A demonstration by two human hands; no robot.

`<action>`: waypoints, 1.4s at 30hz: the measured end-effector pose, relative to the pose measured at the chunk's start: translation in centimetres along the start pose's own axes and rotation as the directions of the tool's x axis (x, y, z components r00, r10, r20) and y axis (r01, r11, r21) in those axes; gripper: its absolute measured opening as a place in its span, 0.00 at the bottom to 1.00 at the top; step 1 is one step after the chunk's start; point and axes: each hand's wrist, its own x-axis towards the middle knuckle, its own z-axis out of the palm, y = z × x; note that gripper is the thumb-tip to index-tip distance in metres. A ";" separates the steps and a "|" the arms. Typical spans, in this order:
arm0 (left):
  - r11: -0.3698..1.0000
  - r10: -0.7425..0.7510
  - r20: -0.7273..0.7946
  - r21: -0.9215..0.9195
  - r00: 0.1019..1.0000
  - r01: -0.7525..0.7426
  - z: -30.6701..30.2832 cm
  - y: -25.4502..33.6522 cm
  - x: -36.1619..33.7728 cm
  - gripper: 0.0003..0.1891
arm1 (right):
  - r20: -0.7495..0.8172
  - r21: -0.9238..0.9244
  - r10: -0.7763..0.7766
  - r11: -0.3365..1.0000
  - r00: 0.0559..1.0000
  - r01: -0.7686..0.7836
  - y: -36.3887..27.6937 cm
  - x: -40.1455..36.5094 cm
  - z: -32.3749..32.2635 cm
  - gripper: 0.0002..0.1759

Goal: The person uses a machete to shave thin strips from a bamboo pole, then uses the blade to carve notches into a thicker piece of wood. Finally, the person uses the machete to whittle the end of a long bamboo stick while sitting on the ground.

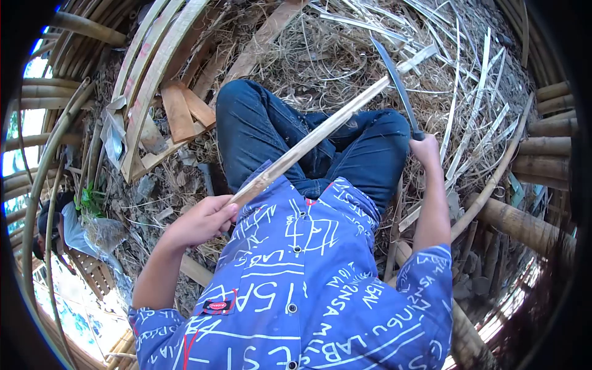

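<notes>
My left hand (202,221) is closed around the near end of a long bamboo strip (308,142), which slants up and away across my lap. In my right hand (425,151) is the dark handle of a long-bladed knife (399,89). Its blade points away from me and crosses the strip near the far end; it looks to be touching or lying against it. Beyond that crossing, the strip's pale tip (424,57) sticks out past the blade.
I sit cross-legged on ground littered with shavings (308,52). Thin pale slivers (472,105) lie to the right. Long split bamboo pieces (151,74) and short boards (179,111) are at the left. Bamboo poles (524,228) surround the spot. Another person (68,225) is at far left.
</notes>
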 end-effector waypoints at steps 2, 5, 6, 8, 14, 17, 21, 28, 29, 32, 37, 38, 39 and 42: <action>0.995 0.028 -0.042 0.098 0.999 -0.024 0.2 1.1 0.6 0.14 | 0.059 0.051 -0.057 0.997 0.997 0.054 -1.0 -0.6 -0.5 0.17; 0.991 0.109 0.008 0.072 0.994 -0.109 0.4 1.5 3.1 0.14 | 0.065 0.211 -0.167 0.966 0.984 0.150 -5.5 -5.2 0.1 0.14; 0.990 0.131 0.014 0.043 0.991 -0.132 0.9 1.9 3.7 0.14 | 0.078 0.260 -0.207 0.948 0.975 0.181 -6.2 -6.3 1.3 0.14; 0.995 0.089 -0.002 0.050 0.996 -0.089 1.5 2.6 4.5 0.14 | 0.200 0.362 -0.306 0.906 0.931 0.220 -9.9 -10.1 1.9 0.13; 0.994 0.103 -0.020 0.033 0.995 -0.102 2.1 2.9 6.1 0.13 | 0.464 0.361 -0.473 0.873 0.749 0.328 -16.0 -15.8 5.1 0.17; 0.961 0.224 -0.108 0.190 0.969 -0.201 2.0 1.1 7.5 0.14 | 0.452 0.308 -0.485 0.872 0.749 0.379 -16.4 -15.4 6.0 0.16; 0.911 0.333 -0.151 0.307 0.931 -0.276 2.0 0.4 7.9 0.14 | 0.428 0.232 -0.471 0.882 0.771 0.410 -16.4 -14.6 7.0 0.15; 0.959 0.262 -0.100 0.139 0.960 -0.248 1.7 0.6 5.2 0.12 | 0.344 0.055 -0.317 0.946 0.884 0.319 -14.8 -11.5 5.0 0.15; 0.972 0.199 -0.085 0.141 0.976 -0.186 0.7 -0.3 4.3 0.12 | 0.354 0.060 -0.200 0.980 0.914 0.191 -13.1 -9.3 4.6 0.15; 0.974 0.196 -0.066 0.125 0.978 -0.186 1.9 0.5 3.0 0.12 | 0.238 -0.061 -0.230 0.966 0.944 0.251 -11.5 -6.3 2.4 0.17; 0.952 0.280 -0.087 0.151 0.956 -0.265 1.7 0.1 3.9 0.12 | 0.204 -0.059 -0.175 0.980 0.963 0.190 -11.6 -5.6 2.2 0.18; 0.953 0.281 -0.084 0.144 0.956 -0.267 1.3 -0.4 2.9 0.12 | 0.204 -0.067 -0.174 0.979 0.963 0.191 -10.4 -4.3 2.6 0.18; 0.973 0.208 -0.098 0.126 0.973 -0.195 0.7 -0.3 1.1 0.12 | 0.145 0.048 -0.123 0.992 0.982 0.118 -8.3 -2.0 3.1 0.19; 0.987 0.099 -0.121 0.142 0.988 -0.082 0.4 -0.7 -1.9 0.11 | 0.130 0.063 0.025 0.997 0.991 -0.034 -3.3 2.2 1.7 0.19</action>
